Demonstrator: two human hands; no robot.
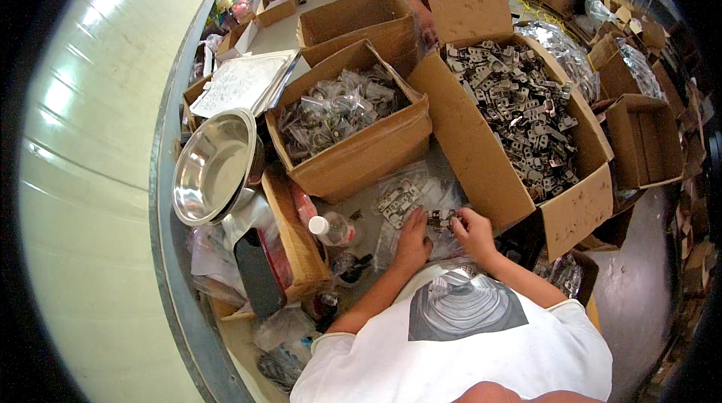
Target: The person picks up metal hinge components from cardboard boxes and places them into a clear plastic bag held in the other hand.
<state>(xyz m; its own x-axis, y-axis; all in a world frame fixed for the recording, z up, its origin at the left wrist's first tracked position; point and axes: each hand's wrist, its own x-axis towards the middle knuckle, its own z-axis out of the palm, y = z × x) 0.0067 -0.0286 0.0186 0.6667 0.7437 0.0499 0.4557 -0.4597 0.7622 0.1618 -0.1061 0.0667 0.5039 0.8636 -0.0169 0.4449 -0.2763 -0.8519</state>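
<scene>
Metal bracket [438, 218] pinched between my left hand [413, 240] and right hand [472, 228] | step: bagging parts | next: steady slide into clear bag [421, 192].

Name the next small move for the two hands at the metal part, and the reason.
Probably slip the small metal part into a clear plastic bag: left hand and right hand pinch it together just above the bags spread on the table.
</scene>
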